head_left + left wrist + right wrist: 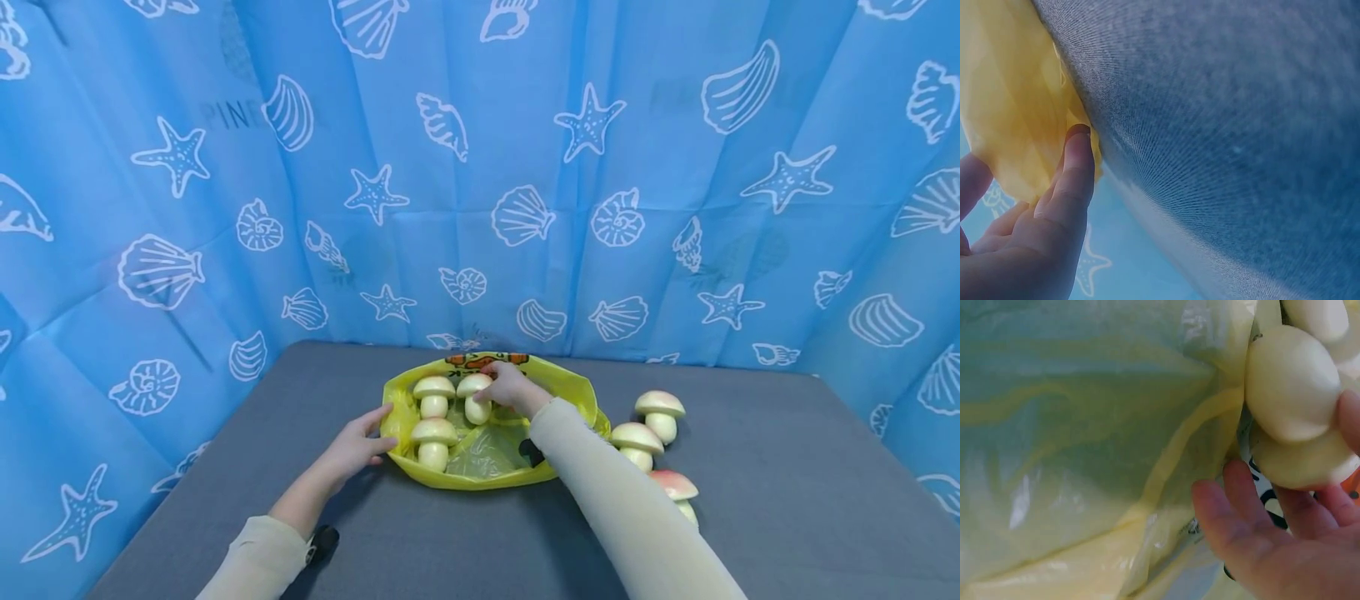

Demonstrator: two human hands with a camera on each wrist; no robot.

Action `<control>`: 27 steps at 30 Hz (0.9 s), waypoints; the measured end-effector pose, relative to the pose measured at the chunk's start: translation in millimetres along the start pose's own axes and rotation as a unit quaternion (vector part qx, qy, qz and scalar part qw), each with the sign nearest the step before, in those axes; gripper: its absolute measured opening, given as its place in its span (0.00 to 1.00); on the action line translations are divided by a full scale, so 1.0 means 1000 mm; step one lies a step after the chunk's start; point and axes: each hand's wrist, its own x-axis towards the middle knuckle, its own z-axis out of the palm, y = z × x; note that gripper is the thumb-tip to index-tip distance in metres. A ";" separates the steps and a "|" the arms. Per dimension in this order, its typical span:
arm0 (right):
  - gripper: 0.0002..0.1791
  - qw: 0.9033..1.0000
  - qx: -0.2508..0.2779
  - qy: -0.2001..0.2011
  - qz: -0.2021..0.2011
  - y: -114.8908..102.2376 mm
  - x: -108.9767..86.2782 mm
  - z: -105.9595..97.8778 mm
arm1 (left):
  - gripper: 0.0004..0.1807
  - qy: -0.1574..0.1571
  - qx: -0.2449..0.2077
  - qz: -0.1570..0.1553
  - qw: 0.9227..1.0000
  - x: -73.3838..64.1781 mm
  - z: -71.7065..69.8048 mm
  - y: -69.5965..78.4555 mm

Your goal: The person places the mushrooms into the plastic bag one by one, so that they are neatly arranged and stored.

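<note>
An opened yellow plastic bag (504, 482) lies on the table with toy mushrooms inside. Two of them, one mushroom (434, 388) behind another mushroom (433, 433), stand upright at its left end. Beside the rear one, my right hand (513, 390) holds a third mushroom (474, 385) by its cap, inside the bag. The right wrist view shows that mushroom's pale stem (1291, 384), with thumb and fingers at the cap. My left hand (356, 446) rests against the bag's left side; in the left wrist view its fingers (1075, 165) lie along the yellow plastic.
To the bag's right, partly behind my right sleeve (622, 500), stand three more toy mushrooms: one at the back (660, 404), one in the middle (636, 437) and a redder one (673, 483) in front. A blue shell-patterned curtain (480, 167) hangs behind the grey table (787, 500).
</note>
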 end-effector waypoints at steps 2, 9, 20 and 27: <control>0.30 1.000 0.006 0.010 0.007 0.002 0.002 0.002 | 0.34 0.000 -0.001 0.001 1.000 0.000 0.000 0.000; 0.32 0.999 0.030 0.022 0.022 0.005 0.006 0.006 | 0.34 0.001 -0.001 0.001 1.000 -0.002 0.000 0.002; 0.34 0.998 0.042 -0.002 0.037 0.007 0.004 0.006 | 0.34 0.003 0.001 0.001 1.000 -0.003 0.000 0.001; 0.35 0.997 0.055 0.009 0.051 0.007 0.005 0.007 | 0.34 0.000 0.000 0.000 1.000 -0.003 0.000 0.003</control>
